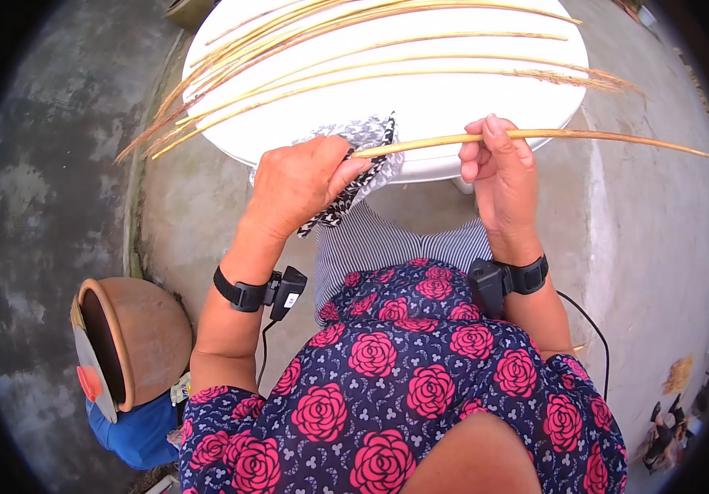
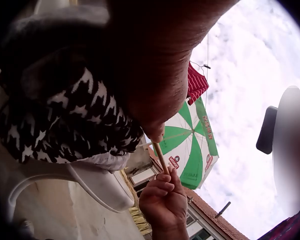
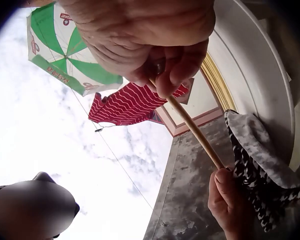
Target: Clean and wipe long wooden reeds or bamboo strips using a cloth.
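Observation:
My left hand [image 1: 301,183] grips a black-and-white patterned cloth [image 1: 362,169] and pinches it round the near end of a long yellow stalk [image 1: 428,142]. My right hand [image 1: 498,165] curls its fingers round the same stalk further along, and the stalk runs on to the right past the table. The left wrist view has the cloth [image 2: 65,125], the stalk [image 2: 160,156] and the right hand [image 2: 165,202]. From the right wrist the stalk [image 3: 195,132] leaves the right hand [image 3: 150,45] toward the left hand [image 3: 230,202] and the cloth [image 3: 260,175].
Several more long stalks [image 1: 354,58] lie across the white round table [image 1: 420,107] ahead. A brown clay pot [image 1: 136,337] on its side sits on the concrete at lower left. Overhead hang a green-and-white umbrella [image 2: 192,142] and a red striped cloth [image 3: 132,107].

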